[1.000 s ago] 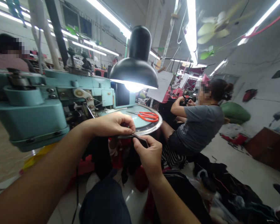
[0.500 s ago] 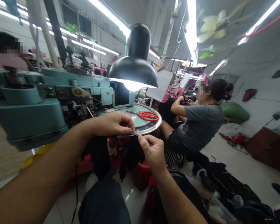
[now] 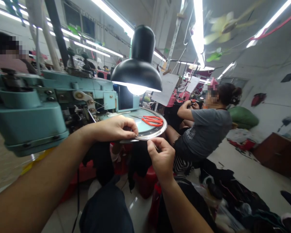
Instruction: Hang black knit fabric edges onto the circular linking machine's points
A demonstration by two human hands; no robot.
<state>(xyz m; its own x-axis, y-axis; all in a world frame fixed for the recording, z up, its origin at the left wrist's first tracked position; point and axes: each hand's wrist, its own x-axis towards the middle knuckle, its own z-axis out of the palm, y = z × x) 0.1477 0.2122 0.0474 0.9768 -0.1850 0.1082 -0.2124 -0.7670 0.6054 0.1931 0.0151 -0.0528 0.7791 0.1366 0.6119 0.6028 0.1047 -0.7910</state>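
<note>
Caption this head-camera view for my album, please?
Left hand and right hand at a teal machine's metal-rimmed plate, red-handled scissors on it.

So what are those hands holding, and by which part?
The left hand pinches a dark fabric strip near one end, beside the metal rim of the round plate; the right hand appears empty.

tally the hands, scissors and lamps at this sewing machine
hands: 2 (left hand, right hand)
scissors: 1 (red-handled scissors)
lamps: 1 (black desk lamp)
total: 4
</note>
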